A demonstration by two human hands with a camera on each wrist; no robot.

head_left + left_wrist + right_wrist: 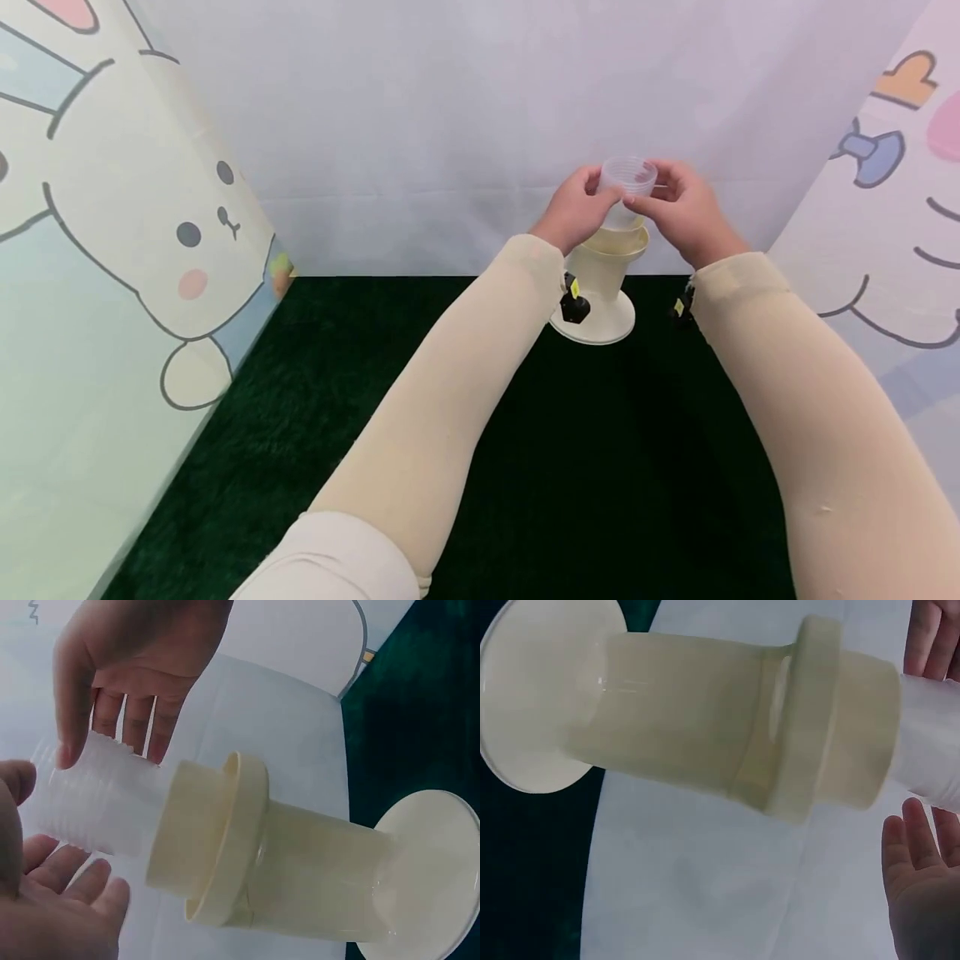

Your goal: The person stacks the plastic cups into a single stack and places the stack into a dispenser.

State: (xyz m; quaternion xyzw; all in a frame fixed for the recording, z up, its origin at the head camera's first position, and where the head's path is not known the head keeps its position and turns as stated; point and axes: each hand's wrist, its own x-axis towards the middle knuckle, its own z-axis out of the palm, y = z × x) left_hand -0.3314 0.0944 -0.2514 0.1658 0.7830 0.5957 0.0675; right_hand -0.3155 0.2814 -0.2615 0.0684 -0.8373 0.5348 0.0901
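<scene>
A stack of clear plastic cups [628, 177] stands upright over the top of a cream cup dispenser [315, 870]. My left hand [576, 208] holds the stack from the left, thumb in front and fingers behind. On the other side my right hand [690, 208] grips it the same way, the two thumbs close together near the rims. In the right wrist view the lower cup [930, 742] meets the dispenser's collar [862, 731]; how far it sits inside is hidden. Neither hand touches the dispenser.
The dispenser's round base [600, 321] stands on a dark green cloth surface [600, 467], near its back edge. Behind hangs a white curtain [420, 150]. Cartoon-printed panels flank the left side [150, 217] and the right side [862, 250].
</scene>
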